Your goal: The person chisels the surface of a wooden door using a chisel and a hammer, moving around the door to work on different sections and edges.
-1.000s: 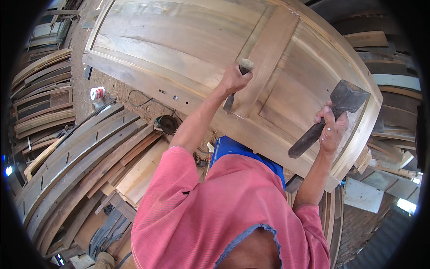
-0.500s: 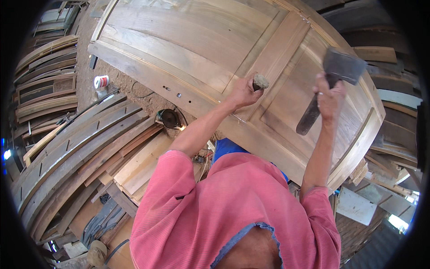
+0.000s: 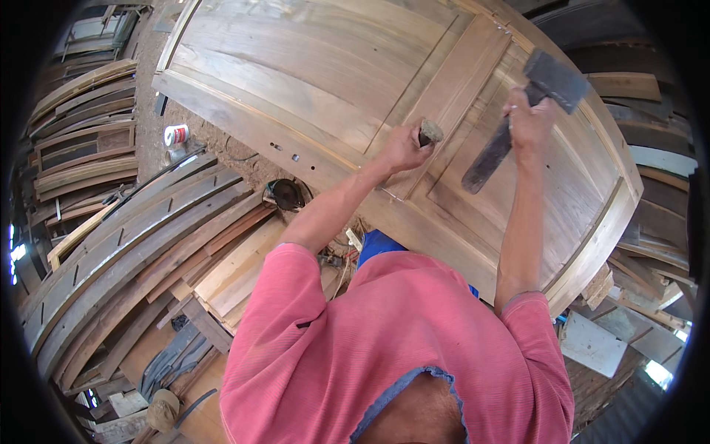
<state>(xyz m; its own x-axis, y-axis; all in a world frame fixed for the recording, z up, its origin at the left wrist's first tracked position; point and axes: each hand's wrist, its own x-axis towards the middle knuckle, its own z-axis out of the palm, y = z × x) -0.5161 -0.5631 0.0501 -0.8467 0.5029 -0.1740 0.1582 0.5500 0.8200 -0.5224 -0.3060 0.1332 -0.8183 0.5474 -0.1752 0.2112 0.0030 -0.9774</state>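
A large pale wooden door (image 3: 296, 59) with recessed panels lies flat before me. My left hand (image 3: 401, 150) is closed around a chisel (image 3: 431, 132), its frayed handle end pointing up; fingers hide the blade. It is over the door's crosspiece (image 3: 458, 81), near the near edge. To the right, above the smaller panel, my right hand (image 3: 529, 124) grips a dark mallet (image 3: 560, 80). The mallet is raised apart from the chisel, its head up and to the right and its handle slanting down to the left.
Stacked long boards (image 3: 140, 251) fill the left side. Between them and the door are a round-bladed power tool (image 3: 286, 194) and a white tub with a red label (image 3: 176, 135). More timber (image 3: 625, 86) lies right of the door, with a whitish board (image 3: 593, 344) at the lower right.
My right hand and the mallet have shifted left. My left hand keeps its place with the chisel. An orange glow beside the power tool no longer shows.
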